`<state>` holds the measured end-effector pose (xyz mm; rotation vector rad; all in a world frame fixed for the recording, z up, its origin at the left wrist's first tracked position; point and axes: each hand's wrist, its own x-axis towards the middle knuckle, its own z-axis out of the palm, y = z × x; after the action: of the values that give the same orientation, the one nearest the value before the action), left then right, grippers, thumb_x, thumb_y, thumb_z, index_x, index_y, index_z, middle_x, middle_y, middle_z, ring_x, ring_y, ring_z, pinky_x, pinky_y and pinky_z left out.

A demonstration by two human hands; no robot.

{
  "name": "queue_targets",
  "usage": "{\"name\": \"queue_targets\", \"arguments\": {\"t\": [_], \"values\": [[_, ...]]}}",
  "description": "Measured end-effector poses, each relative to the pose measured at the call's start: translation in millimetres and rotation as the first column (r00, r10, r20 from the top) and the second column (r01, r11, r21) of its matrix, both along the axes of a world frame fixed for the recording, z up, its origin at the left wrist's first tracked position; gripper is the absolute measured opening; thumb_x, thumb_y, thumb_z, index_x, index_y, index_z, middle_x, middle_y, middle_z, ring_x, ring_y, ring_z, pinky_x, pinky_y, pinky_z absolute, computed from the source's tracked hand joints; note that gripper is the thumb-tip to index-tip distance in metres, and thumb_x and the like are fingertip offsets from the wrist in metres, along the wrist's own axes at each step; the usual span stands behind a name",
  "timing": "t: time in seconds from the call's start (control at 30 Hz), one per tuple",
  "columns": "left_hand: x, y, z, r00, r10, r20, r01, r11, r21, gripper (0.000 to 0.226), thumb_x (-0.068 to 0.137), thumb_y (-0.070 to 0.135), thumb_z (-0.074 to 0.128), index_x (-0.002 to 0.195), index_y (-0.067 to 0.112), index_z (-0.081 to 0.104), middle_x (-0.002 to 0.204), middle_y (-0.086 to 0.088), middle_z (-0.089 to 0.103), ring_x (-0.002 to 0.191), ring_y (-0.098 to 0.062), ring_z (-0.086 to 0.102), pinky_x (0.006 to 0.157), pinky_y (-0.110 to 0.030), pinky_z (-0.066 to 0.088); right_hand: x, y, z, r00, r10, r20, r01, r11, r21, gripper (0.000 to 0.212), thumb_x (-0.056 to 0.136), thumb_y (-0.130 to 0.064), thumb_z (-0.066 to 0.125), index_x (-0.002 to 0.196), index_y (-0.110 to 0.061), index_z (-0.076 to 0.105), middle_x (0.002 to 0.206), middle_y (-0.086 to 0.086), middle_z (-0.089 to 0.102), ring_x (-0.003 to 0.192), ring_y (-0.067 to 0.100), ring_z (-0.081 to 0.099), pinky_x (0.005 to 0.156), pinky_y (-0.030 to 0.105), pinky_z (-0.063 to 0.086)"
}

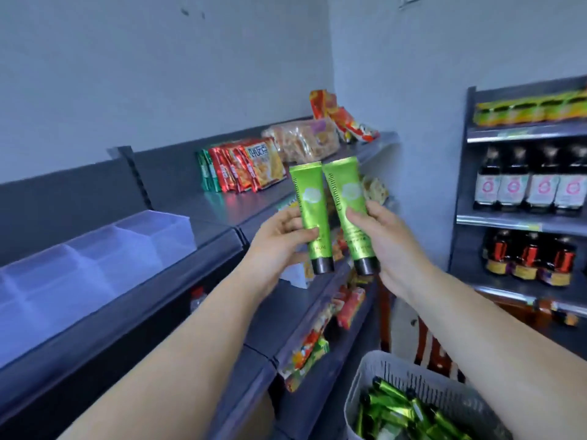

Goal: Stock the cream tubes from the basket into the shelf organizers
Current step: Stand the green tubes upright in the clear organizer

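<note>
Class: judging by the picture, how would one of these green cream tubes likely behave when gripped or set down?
The left tube is probably light: the left hand holds it upright with fingertips alone. Its glossy skin may be slippery. Stood on its narrow black cap, it would likely tip.

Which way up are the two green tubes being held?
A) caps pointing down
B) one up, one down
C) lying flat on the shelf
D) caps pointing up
A: the left hand and right hand each hold a green tube upright with its dark cap at the bottom.
</note>
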<state>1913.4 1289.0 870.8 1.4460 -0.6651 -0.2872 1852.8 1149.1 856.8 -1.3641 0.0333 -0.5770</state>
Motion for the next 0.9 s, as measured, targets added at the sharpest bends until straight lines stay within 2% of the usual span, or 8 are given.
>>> {"name": "queue_targets", "arguments": {"t": [0.1, 0.2, 0.33, 0.43, 0.63, 0.73, 0.8, 0.9], "values": [[-6, 49, 34, 0.992, 0.096, 0.079, -0.096, 0.995, -0.012, 0.025, 0.085, -0.007, 0.055, 0.104, 0.011, 0.055, 0.066, 0.01, 0.064, 0.062, -0.004, 0.065, 0.065, -0.033, 0.056, 6, 44, 34, 0.993, 0.06, 0.102, -0.058, 0.998, -0.019, 0.011, 0.091, -0.014, 0.056, 0.094, -0.022, 0.064, 0.077, -0.012, 0.067, 0.076, 0.007, 0.06, 0.074, 0.027, 0.044], [-16, 102, 64, 0.967, 0.197, 0.164, -0.197, 0.98, -0.017, 0.03, 0.084, -0.008, 0.056, 0.11, 0.008, 0.054, 0.085, -0.003, 0.059, 0.067, -0.009, 0.062, 0.062, -0.029, 0.056, 10, 92, 65, 0.97, 0.154, 0.19, -0.149, 0.988, -0.042, 0.014, 0.091, -0.01, 0.055, 0.093, -0.022, 0.063, 0.073, -0.014, 0.069, 0.073, 0.002, 0.063, 0.072, 0.021, 0.048], [-30, 180, 98, 0.929, 0.278, 0.245, -0.289, 0.957, 0.008, 0.031, 0.085, -0.005, 0.057, 0.113, 0.008, 0.053, 0.095, -0.008, 0.06, 0.079, -0.018, 0.063, 0.073, -0.036, 0.057, 14, 164, 92, 0.923, 0.299, 0.24, -0.287, 0.954, -0.085, 0.016, 0.088, -0.008, 0.057, 0.097, -0.019, 0.064, 0.092, -0.004, 0.071, 0.085, 0.009, 0.066, 0.082, 0.025, 0.052], [-41, 234, 120, 0.901, 0.335, 0.278, -0.345, 0.938, -0.01, 0.029, 0.085, -0.006, 0.057, 0.109, 0.01, 0.053, 0.095, -0.01, 0.059, 0.078, -0.02, 0.064, 0.072, -0.037, 0.058, 15, 219, 111, 0.874, 0.399, 0.278, -0.377, 0.917, -0.132, 0.016, 0.087, -0.006, 0.059, 0.095, -0.017, 0.065, 0.092, -0.003, 0.072, 0.082, 0.006, 0.067, 0.073, 0.019, 0.052], [-69, 337, 149, 0.796, 0.505, 0.333, -0.523, 0.852, -0.041, 0.024, 0.085, -0.002, 0.059, 0.097, 0.018, 0.055, 0.087, -0.005, 0.059, 0.069, -0.009, 0.064, 0.058, -0.026, 0.056, 13, 318, 141, 0.784, 0.531, 0.321, -0.509, 0.846, -0.159, 0.014, 0.086, -0.008, 0.06, 0.093, -0.018, 0.065, 0.086, -0.005, 0.071, 0.077, 0.002, 0.067, 0.066, 0.012, 0.05], [-89, 390, 159, 0.733, 0.591, 0.335, -0.613, 0.789, -0.051, 0.018, 0.087, 0.004, 0.059, 0.101, 0.014, 0.052, 0.087, -0.004, 0.057, 0.065, -0.008, 0.059, 0.053, -0.02, 0.051, 8, 371, 149, 0.747, 0.598, 0.291, -0.565, 0.801, -0.196, 0.011, 0.086, -0.01, 0.062, 0.091, -0.019, 0.065, 0.086, -0.004, 0.07, 0.079, 0.006, 0.065, 0.068, 0.018, 0.048], [-100, 422, 165, 0.684, 0.632, 0.364, -0.667, 0.744, -0.04, 0.015, 0.087, 0.005, 0.059, 0.096, 0.015, 0.051, 0.082, 0.0, 0.057, 0.066, -0.009, 0.057, 0.054, -0.02, 0.052, 5, 403, 152, 0.717, 0.642, 0.272, -0.606, 0.767, -0.21, 0.011, 0.086, -0.01, 0.062, 0.091, -0.019, 0.065, 0.09, 0.0, 0.069, 0.082, 0.012, 0.063, 0.072, 0.026, 0.048], [-114, 466, 171, 0.623, 0.67, 0.404, -0.719, 0.693, -0.041, 0.019, 0.086, 0.001, 0.06, 0.096, 0.013, 0.05, 0.082, 0.0, 0.061, 0.071, -0.014, 0.061, 0.063, -0.033, 0.058, -1, 444, 154, 0.677, 0.688, 0.261, -0.648, 0.726, -0.231, 0.011, 0.086, -0.009, 0.061, 0.092, -0.018, 0.065, 0.091, 0.002, 0.069, 0.083, 0.016, 0.063, 0.078, 0.036, 0.049]]}}
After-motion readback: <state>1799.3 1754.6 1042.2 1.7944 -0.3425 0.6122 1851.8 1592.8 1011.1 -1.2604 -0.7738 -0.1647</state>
